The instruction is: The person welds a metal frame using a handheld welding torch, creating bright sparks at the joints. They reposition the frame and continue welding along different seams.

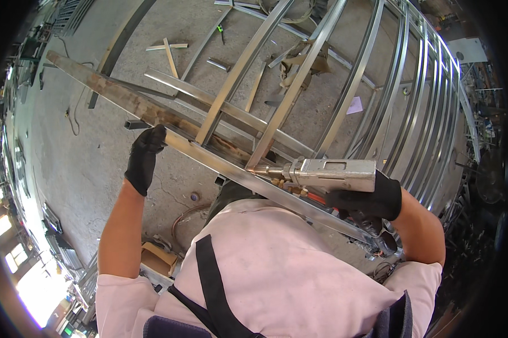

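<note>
A long square metal tube (225,163) runs slantwise in front of me as the near rail of a silver frame. My left hand (144,160), in a black glove, has its fingers closed at the tube's edge, left of the first crossbar (245,62). In my right hand (372,200), also gloved in black, is a silver, boxy welding gun (338,173). Its coppery nozzle points left and meets the corner where the second crossbar (299,84) joins the tube. The gun's body hides part of the right fingers.
A rusty beam (96,81) lies under the frame at left. More curved bars (423,112) fan out at right. On the concrete floor are short tube offcuts (218,64), a green-handled tool (220,34), a brown cloth (307,62) and a cardboard box (158,259).
</note>
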Demonstrator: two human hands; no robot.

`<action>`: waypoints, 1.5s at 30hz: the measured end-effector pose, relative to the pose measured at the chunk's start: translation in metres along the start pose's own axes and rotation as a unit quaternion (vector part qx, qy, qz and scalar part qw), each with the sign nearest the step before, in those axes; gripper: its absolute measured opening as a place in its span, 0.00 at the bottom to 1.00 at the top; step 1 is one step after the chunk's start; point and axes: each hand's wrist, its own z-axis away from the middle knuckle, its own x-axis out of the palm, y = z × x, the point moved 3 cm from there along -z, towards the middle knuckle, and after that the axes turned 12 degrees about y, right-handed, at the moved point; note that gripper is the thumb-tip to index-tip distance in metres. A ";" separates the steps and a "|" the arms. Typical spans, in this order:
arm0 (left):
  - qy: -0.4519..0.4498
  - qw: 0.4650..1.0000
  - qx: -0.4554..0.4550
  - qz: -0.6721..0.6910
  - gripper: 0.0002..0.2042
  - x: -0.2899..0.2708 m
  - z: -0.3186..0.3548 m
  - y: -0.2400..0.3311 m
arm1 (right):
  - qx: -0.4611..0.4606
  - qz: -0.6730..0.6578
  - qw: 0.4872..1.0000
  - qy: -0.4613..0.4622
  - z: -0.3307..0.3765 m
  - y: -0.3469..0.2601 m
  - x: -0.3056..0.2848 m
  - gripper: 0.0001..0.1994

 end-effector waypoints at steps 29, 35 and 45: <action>0.012 1.000 0.020 0.014 0.15 0.004 0.010 0.008 | -0.011 -0.054 0.998 -0.024 0.000 0.013 0.001 0.29; 0.009 1.000 0.016 -0.018 0.16 0.004 0.007 0.006 | -0.026 -0.055 0.998 -0.031 0.001 0.018 -0.001 0.29; 0.017 1.000 0.007 0.001 0.17 0.006 0.011 0.011 | -0.014 -0.057 0.998 -0.031 0.001 0.026 -0.003 0.30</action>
